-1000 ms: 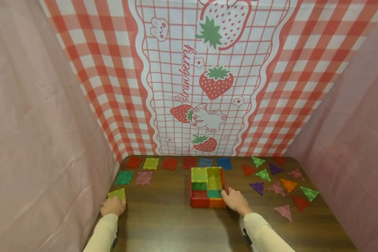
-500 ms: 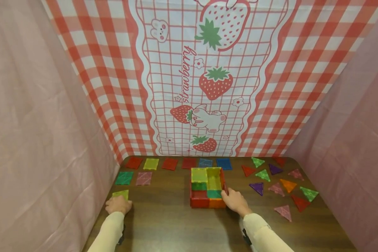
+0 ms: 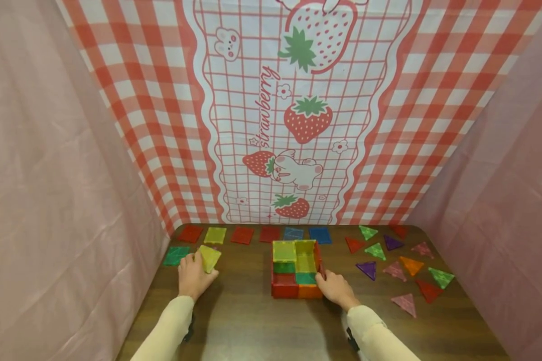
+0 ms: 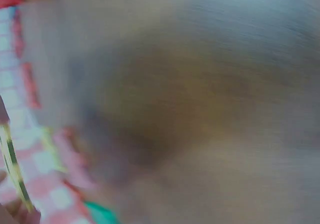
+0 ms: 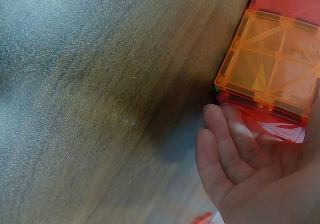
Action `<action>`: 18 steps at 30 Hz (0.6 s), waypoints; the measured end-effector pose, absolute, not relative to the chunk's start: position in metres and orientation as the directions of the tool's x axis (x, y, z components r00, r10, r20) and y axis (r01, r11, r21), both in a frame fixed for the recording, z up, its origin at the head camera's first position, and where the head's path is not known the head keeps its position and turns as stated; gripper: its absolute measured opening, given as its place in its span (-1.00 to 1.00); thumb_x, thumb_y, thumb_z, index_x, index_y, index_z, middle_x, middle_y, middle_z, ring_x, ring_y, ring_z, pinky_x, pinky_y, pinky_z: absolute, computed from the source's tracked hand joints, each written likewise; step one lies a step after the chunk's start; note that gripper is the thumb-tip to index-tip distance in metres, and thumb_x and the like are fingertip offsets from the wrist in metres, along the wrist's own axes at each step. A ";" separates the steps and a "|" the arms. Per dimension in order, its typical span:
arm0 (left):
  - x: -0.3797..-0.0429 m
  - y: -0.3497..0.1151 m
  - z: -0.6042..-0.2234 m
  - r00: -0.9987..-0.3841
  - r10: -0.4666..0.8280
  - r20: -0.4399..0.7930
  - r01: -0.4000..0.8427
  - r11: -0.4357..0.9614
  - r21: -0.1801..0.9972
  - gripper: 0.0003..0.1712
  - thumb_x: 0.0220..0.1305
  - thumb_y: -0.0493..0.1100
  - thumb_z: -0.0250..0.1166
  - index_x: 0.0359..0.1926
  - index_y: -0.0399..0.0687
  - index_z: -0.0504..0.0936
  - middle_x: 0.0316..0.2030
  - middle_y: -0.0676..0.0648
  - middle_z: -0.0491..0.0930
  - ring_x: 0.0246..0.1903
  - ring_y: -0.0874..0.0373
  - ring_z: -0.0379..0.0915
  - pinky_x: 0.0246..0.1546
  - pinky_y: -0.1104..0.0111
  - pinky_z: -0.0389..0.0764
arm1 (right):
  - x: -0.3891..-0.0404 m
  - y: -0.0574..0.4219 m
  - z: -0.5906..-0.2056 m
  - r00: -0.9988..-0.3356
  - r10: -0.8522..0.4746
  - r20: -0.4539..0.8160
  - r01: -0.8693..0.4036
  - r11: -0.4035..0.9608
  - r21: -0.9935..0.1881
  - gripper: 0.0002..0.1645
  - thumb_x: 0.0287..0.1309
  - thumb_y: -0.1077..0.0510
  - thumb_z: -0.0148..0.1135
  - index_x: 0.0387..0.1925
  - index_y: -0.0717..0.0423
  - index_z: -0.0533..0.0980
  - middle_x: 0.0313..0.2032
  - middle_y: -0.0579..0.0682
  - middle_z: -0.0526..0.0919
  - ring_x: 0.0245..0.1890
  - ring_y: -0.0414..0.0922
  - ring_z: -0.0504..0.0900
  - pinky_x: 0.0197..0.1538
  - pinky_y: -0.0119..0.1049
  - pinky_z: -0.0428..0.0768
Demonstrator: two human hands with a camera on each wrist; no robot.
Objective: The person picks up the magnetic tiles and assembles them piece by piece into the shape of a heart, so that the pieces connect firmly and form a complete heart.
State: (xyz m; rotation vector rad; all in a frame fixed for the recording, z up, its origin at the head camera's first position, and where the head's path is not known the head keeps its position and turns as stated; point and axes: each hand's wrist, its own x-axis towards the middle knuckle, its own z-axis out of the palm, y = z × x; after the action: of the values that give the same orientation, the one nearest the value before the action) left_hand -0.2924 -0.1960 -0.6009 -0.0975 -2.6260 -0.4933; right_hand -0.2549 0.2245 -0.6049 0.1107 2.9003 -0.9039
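My left hand (image 3: 195,277) pinches a yellow square magnetic tile (image 3: 210,258) and holds it tilted above the table's left side. In the left wrist view, that tile (image 4: 14,166) appears edge-on between the fingers. At the middle of the table stands an open-topped box of magnetic tiles (image 3: 296,290), with red, orange, yellow and green squares. My right hand (image 3: 337,289) grips a red tile (image 3: 322,271) at the box's right side. In the right wrist view its fingers (image 5: 235,149) lie along the red side, below an orange square (image 5: 280,58); the thumb is hidden.
Square tiles line the back edge, among them a red tile (image 3: 242,235) and a blue tile (image 3: 320,235). A green square (image 3: 176,255) lies at the left. Several triangles, including an orange triangle (image 3: 411,265), are spread at the right. Cloth curtains (image 3: 72,200) enclose the table.
My left hand has lifted the yellow tile off the table's left edge and carried it right and farther back. The right hand has stayed at the box.
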 end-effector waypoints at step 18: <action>-0.351 -0.007 -0.512 -0.828 0.546 0.126 0.539 0.713 0.449 -0.53 0.11 -0.04 0.44 -0.03 0.02 0.42 -0.03 -0.02 0.48 0.01 0.03 0.32 0.07 0.15 0.41 | -0.253 0.223 -0.602 -0.990 0.066 -0.126 0.127 0.816 -0.564 -0.60 0.44 -0.10 -0.04 -0.26 0.12 0.54 -0.23 0.15 0.68 -0.20 0.12 0.68 -0.17 0.10 0.56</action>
State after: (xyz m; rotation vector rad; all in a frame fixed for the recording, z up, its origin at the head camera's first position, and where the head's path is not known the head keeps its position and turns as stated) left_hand -0.3511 -0.0070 -0.5120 -0.9256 -2.9221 -0.7581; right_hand -0.2528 0.2230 -0.6022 0.1543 2.8971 -0.9098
